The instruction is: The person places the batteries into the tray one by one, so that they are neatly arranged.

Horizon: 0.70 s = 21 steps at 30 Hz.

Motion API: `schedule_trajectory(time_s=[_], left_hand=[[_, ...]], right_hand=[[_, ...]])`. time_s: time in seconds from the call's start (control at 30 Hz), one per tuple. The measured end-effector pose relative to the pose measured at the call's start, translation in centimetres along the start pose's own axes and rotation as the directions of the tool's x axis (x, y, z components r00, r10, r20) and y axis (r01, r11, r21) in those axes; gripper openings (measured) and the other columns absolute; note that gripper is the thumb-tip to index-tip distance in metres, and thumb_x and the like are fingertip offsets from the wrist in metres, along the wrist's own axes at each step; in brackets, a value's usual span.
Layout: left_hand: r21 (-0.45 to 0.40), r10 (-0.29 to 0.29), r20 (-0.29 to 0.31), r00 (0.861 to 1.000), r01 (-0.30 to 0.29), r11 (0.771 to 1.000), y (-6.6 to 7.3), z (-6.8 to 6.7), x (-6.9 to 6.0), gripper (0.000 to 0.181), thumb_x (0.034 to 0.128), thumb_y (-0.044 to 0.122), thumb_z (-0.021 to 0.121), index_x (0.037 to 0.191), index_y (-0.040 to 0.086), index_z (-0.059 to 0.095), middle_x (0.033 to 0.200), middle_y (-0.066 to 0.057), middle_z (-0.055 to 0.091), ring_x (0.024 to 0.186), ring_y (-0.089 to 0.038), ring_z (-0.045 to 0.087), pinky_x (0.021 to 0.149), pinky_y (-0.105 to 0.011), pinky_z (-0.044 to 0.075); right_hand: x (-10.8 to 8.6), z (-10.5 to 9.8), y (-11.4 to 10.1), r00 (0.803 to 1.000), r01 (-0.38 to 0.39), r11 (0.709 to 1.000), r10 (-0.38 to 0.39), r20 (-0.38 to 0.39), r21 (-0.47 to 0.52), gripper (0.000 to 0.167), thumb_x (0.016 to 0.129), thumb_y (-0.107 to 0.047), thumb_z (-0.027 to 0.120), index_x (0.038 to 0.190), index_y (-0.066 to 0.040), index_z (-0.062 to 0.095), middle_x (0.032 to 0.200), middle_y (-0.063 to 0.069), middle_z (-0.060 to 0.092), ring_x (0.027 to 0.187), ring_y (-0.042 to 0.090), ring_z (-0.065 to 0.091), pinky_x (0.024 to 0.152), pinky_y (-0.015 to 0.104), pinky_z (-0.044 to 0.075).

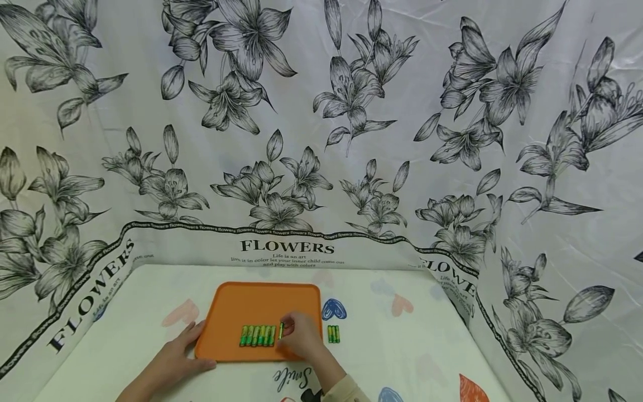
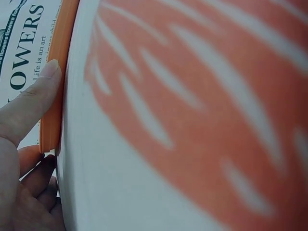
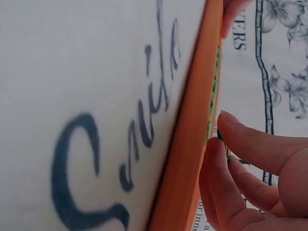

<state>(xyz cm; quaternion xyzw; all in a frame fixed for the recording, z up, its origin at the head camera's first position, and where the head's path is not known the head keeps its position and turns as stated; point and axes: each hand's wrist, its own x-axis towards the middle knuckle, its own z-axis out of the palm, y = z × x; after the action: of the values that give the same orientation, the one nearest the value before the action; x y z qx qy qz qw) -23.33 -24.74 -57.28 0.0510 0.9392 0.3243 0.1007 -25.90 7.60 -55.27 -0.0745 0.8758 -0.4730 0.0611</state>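
Observation:
An orange tray lies on the patterned cloth. At its near left corner my left hand holds the rim, thumb along the near side and fingers round the corner. Inside the tray, several green batteries stand side by side in a row. Just right of that row, my right hand pinches another battery between thumb and fingertips, held upright over the tray. The right wrist view shows only a sliver of this battery, the fingers hiding most of it.
Outside the tray's right edge, a short row of green batteries lies on the tablecloth. A white flower-printed sheet hangs behind and to both sides of the table.

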Motion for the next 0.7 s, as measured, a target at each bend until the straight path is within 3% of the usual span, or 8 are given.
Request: schedule_trajectory(time_s=[0.23,0.7], left_hand=[[0.0,-0.016,0.004,1.0,0.016,1.0,0.3,0.0,0.0,0.116,0.071,0.06,0.084,0.157,0.003,0.031,0.16,-0.035,0.022,0.142,-0.06,0.027,0.106,-0.075,0.031],[-0.012,0.039,-0.026,0.999,-0.039,0.999,0.2,-0.1,-0.3,0.114,0.0715,0.057,0.085,0.156,0.003,0.033,0.16,-0.035,0.023,0.141,-0.061,0.028,0.105,-0.074,0.033]], right_hand=[[-0.2,0.8,-0.4,0.999,-0.036,0.996,0.037,0.013,-0.085,0.042,0.069,-0.006,0.092,0.104,-0.013,0.069,0.084,-0.003,0.061,0.074,0.01,0.053,0.065,0.023,0.047],[-0.1,1.3,-0.6,0.998,-0.038,0.996,0.041,0.039,-0.078,0.042,0.071,-0.002,0.09,0.106,-0.01,0.067,0.085,-0.001,0.06,0.074,0.009,0.051,0.065,0.024,0.048]])
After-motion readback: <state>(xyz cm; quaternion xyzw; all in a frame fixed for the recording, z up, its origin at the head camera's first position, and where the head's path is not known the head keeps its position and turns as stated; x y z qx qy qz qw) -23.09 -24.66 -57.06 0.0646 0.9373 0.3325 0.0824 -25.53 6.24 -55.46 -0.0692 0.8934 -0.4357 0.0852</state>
